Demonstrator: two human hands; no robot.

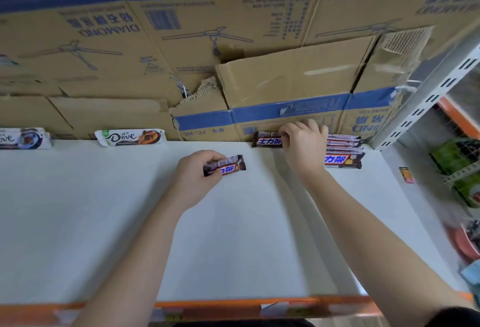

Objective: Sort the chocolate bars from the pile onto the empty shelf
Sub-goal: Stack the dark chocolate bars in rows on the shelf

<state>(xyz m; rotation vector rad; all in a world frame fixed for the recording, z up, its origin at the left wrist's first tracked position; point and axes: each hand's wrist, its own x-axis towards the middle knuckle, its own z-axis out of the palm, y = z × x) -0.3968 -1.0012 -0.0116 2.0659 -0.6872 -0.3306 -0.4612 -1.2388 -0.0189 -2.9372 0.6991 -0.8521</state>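
My left hand (196, 178) is shut on a brown Snickers bar (226, 166), held just above the middle of the white shelf (104, 223). At the shelf's back edge my right hand (302, 142) grips a second brown Snickers bar (267, 140), which rests against the cardboard. A stack of several Snickers bars (342, 152) lies just right of that hand. Further left along the back edge lie a white and orange Dove bar (131, 137) and a stack of white and blue Dove bars (23, 138).
Flattened cardboard boxes (207, 54) form the back wall. A white slotted upright (426, 93) bounds the shelf on the right, with green packages in a wire rack (459, 163) beyond it. An orange rail (233, 308) runs along the front edge. A small red packet (406, 174) lies at the right.
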